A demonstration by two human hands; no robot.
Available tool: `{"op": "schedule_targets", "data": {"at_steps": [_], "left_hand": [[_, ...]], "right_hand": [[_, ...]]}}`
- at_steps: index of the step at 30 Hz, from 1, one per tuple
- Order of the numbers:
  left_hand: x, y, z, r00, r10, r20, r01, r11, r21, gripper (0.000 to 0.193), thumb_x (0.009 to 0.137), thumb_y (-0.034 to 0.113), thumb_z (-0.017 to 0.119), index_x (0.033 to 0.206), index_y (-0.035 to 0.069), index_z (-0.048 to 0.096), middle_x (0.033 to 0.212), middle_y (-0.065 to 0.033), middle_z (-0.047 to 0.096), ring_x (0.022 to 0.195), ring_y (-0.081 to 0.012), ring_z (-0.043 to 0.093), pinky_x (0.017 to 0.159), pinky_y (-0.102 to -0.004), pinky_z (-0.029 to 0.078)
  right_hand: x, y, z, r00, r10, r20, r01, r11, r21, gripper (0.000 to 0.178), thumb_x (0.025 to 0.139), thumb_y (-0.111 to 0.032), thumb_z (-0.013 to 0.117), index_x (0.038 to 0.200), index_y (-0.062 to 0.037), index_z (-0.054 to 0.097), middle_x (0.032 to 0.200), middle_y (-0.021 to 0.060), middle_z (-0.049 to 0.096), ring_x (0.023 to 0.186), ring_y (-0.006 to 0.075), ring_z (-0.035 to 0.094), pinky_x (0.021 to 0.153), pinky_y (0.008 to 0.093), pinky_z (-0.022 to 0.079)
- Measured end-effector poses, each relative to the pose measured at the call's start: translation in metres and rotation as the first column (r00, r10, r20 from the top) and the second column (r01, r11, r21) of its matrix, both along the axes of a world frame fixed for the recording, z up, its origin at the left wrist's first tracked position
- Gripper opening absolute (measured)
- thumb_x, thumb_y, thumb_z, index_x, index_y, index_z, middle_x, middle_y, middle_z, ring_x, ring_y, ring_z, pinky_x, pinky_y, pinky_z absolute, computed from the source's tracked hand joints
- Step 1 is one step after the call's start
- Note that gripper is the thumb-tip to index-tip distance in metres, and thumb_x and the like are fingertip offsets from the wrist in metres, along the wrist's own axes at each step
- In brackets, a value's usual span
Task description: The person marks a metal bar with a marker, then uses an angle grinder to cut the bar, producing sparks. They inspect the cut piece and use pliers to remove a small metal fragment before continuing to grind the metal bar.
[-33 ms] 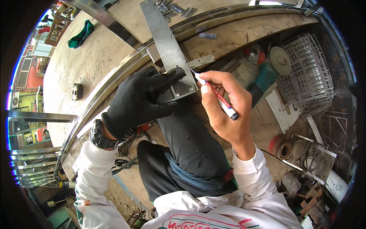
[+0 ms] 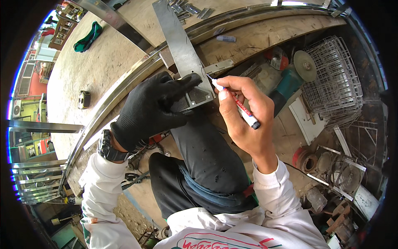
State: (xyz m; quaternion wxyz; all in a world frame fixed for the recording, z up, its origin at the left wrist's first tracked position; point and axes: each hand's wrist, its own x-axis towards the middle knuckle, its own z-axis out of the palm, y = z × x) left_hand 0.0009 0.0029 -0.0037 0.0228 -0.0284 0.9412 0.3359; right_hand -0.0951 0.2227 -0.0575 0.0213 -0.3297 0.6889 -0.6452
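Observation:
My left hand (image 2: 151, 110), in a black glove, presses a small perforated metal plate (image 2: 198, 96) onto the near end of a flat grey steel bar (image 2: 178, 41). The thumb reaches along the plate's upper edge. My right hand (image 2: 244, 112) is bare and grips a red and white marker (image 2: 242, 111). The marker's tip touches the bar's right edge just above the plate. The bar lies across curved steel rails (image 2: 137, 72) on a wooden bench.
A teal angle grinder (image 2: 290, 81) and a wire basket (image 2: 333, 79) lie at the right. A small metal bracket (image 2: 219, 66) sits by the bar. A tape measure (image 2: 84, 99) and green cloth (image 2: 87, 37) rest at left. Scrap metal litters the floor (image 2: 336, 174).

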Motion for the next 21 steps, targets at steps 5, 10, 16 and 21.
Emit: {"op": "schedule_targets", "data": {"at_steps": [5,10,16,21], "left_hand": [[-0.006,-0.004,-0.002,1.0,-0.012,-0.008,0.012,0.999,0.037,0.076,0.071,0.02,0.087,0.145,0.022,0.07,0.083,-0.008,0.053,0.072,-0.023,0.056,0.068,-0.0386,0.046],[-0.005,-0.003,-0.002,1.0,-0.011,-0.014,0.01,1.0,-0.011,0.074,0.072,0.02,0.087,0.144,0.022,0.07,0.084,-0.0088,0.054,0.072,-0.0236,0.056,0.068,-0.0387,0.046],[-0.007,-0.002,0.001,0.999,-0.013,-0.032,0.012,1.0,-0.016,0.074,0.071,0.019,0.087,0.144,0.022,0.07,0.085,-0.0088,0.055,0.073,-0.0239,0.057,0.069,-0.0393,0.047],[-0.005,-0.001,0.0,1.0,0.009,0.017,-0.009,1.0,0.016,0.075,0.071,0.018,0.087,0.144,0.022,0.07,0.085,-0.0086,0.055,0.074,-0.0241,0.058,0.07,-0.0396,0.047]], "right_hand": [[-0.005,-0.005,-0.002,1.0,-0.022,0.012,0.022,0.999,-0.037,0.018,0.091,-0.001,0.072,0.109,0.0001,0.071,0.094,0.0126,0.074,0.074,0.0241,0.068,0.073,0.0354,0.054],[0.001,-0.009,-0.002,0.998,-0.052,0.043,0.055,0.996,-0.07,0.016,0.092,-0.001,0.072,0.108,-0.0002,0.071,0.092,0.012,0.073,0.073,0.0223,0.067,0.071,0.0339,0.054],[-0.004,-0.014,-0.006,0.997,-0.043,0.058,0.048,0.994,-0.099,0.013,0.094,0.0,0.072,0.107,0.001,0.07,0.088,0.01,0.072,0.072,0.0169,0.067,0.067,0.0307,0.053],[-0.012,-0.016,0.013,0.991,0.018,0.13,-0.014,0.999,-0.029,0.014,0.103,-0.004,0.065,0.111,0.0055,0.071,0.089,0.0084,0.076,0.083,0.0089,0.071,0.074,0.0238,0.054]]}}
